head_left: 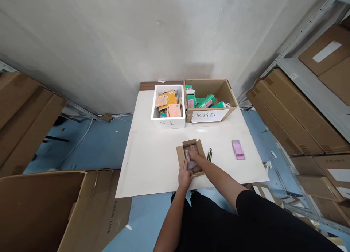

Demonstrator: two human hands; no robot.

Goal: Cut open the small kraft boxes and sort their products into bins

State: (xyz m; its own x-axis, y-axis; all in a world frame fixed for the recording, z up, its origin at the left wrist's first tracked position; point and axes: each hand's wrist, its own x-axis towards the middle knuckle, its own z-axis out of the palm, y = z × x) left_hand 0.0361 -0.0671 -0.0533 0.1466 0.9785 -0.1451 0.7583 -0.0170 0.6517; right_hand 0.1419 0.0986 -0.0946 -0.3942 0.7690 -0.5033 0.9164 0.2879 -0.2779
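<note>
A small open cardboard box (181, 153) lies on the white table (153, 161) just in front of me. My right hand (193, 152) reaches into the box, its fingers curled on a pale wrapped item (188, 158) inside it. My left hand (185, 176) grips the box's near edge. What the wrapped item is I cannot make out.
A dark pen-like tool (209, 154) and a pink blurred object (238, 150) lie right of the box. At the table's back stand a white foam bin (168, 123) of orange packets and a labelled cardboard box (229, 95) of green packages. Large cartons and shelving flank both sides.
</note>
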